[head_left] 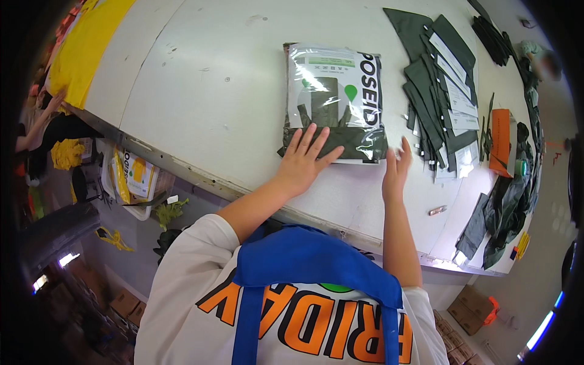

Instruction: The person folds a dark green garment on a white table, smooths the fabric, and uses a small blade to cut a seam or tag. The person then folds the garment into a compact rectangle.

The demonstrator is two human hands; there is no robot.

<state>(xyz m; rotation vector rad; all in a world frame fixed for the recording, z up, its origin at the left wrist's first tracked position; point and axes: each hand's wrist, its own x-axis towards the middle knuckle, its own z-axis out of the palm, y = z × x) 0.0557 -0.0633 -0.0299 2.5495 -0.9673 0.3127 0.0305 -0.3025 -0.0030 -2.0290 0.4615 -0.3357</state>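
Note:
A clear plastic package (325,100) lies flat on the white table in front of me. Inside show a printed card and a folded dark green garment, which fills the near end. My left hand (303,159) rests on that near end, its fingers spread flat and covering part of the plastic. Just off the package's near right corner is my right hand (395,170), held upright with fingers stretched out and nothing visible in it. Whether its fingertips touch the plastic I cannot tell.
Dark green fabric pieces with white paper slips (450,85) pile up at the right, beside an orange box (500,141). A small tube-like item (437,210) lies nearer. Yellow fabric (91,52) covers the far left, where another person's hand (56,100) touches it. A white bin (139,210) holds yellow packages below.

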